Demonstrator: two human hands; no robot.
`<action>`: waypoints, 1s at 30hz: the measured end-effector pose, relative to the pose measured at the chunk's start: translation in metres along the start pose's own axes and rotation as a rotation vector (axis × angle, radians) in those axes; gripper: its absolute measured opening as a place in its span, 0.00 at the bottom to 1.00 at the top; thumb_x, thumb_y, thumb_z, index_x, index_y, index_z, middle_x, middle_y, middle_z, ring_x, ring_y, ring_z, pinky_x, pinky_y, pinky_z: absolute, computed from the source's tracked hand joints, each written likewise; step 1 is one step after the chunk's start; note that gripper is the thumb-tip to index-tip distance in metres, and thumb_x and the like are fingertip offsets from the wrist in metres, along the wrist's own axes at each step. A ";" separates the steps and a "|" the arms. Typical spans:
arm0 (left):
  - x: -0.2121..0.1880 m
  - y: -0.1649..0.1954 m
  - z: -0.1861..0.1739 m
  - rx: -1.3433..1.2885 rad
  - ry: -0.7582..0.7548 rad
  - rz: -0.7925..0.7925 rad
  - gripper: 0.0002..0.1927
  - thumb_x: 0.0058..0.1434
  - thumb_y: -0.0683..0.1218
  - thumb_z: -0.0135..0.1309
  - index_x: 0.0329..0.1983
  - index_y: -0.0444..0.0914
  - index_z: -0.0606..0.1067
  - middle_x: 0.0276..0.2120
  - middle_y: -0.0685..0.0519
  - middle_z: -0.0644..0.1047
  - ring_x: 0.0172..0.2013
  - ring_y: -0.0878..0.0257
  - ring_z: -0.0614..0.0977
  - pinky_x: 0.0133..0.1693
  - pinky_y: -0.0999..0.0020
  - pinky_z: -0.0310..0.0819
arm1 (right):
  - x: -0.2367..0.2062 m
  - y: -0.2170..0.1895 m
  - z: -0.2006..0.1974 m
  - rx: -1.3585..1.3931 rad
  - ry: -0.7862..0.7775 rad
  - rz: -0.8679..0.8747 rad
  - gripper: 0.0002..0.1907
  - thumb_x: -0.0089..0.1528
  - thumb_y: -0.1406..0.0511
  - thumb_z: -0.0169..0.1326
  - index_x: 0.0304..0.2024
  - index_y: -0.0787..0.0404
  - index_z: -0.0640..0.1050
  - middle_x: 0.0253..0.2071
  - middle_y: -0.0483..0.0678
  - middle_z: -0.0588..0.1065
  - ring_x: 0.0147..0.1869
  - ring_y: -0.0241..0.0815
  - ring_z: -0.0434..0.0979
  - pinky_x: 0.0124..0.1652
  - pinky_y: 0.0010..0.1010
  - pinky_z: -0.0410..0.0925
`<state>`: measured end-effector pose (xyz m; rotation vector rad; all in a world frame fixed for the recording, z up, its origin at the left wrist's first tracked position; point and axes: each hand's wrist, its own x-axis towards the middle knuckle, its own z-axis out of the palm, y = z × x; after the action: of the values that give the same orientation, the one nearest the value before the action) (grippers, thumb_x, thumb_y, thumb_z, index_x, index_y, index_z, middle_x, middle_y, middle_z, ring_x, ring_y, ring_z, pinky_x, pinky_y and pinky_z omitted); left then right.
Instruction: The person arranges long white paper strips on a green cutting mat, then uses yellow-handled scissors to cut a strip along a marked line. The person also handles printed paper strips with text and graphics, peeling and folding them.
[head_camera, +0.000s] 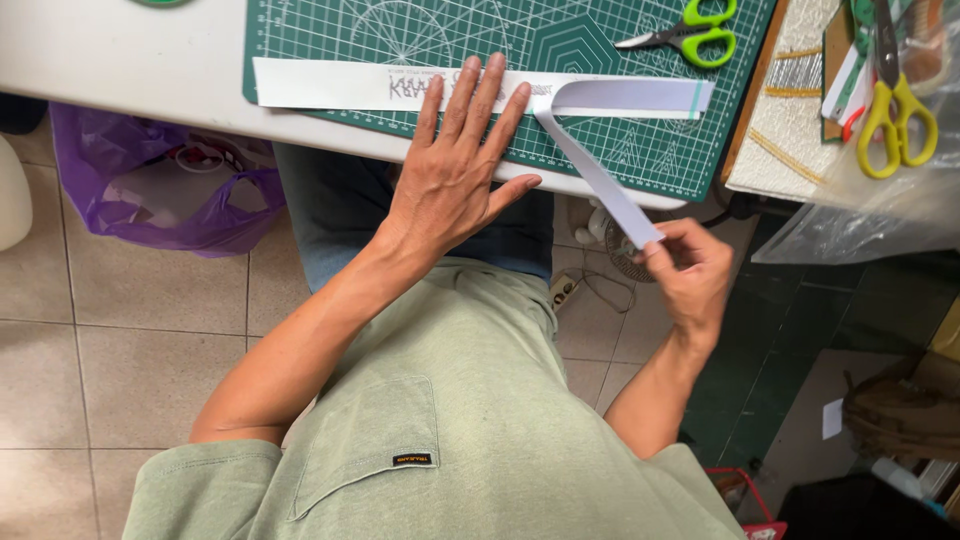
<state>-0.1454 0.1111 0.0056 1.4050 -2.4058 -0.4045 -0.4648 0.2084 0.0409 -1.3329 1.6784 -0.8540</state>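
Folding a long white paper strip (330, 85) on the green cutting mat (640, 160).

My left hand (455, 170) lies flat and fully open, fingers spread, pressing the strip against the mat just left of the fold. My right hand (690, 270), off the table edge below and to the right, pinches the strip's free end between thumb and fingertips. For a sharp crease, I judge it best to keep the flat hand firm beside the fold and hold the diagonal tail taut. Green-handled scissors (690, 35) lie on the mat beyond.
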 end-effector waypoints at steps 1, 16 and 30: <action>0.000 0.000 -0.001 -0.030 -0.013 -0.006 0.45 0.75 0.74 0.40 0.82 0.41 0.54 0.79 0.41 0.50 0.78 0.47 0.46 0.75 0.45 0.34 | -0.006 0.004 0.005 0.048 -0.003 0.000 0.05 0.64 0.73 0.59 0.42 0.68 0.79 0.37 0.50 0.79 0.38 0.34 0.80 0.38 0.23 0.73; 0.001 0.000 0.006 0.019 0.013 -0.003 0.38 0.79 0.67 0.42 0.83 0.42 0.55 0.79 0.42 0.50 0.78 0.48 0.48 0.76 0.45 0.34 | -0.018 0.014 0.024 0.048 -0.034 -0.064 0.02 0.63 0.73 0.59 0.37 0.67 0.79 0.35 0.47 0.79 0.35 0.29 0.74 0.35 0.21 0.66; 0.000 -0.002 0.012 0.049 0.015 0.006 0.37 0.80 0.66 0.41 0.83 0.44 0.54 0.79 0.43 0.50 0.78 0.48 0.46 0.76 0.45 0.34 | -0.018 0.015 0.020 0.053 -0.018 -0.062 0.02 0.62 0.72 0.60 0.36 0.66 0.80 0.36 0.46 0.79 0.35 0.29 0.74 0.35 0.21 0.66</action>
<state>-0.1493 0.1112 -0.0063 1.4160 -2.4223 -0.3345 -0.4515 0.2283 0.0226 -1.3588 1.5963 -0.9139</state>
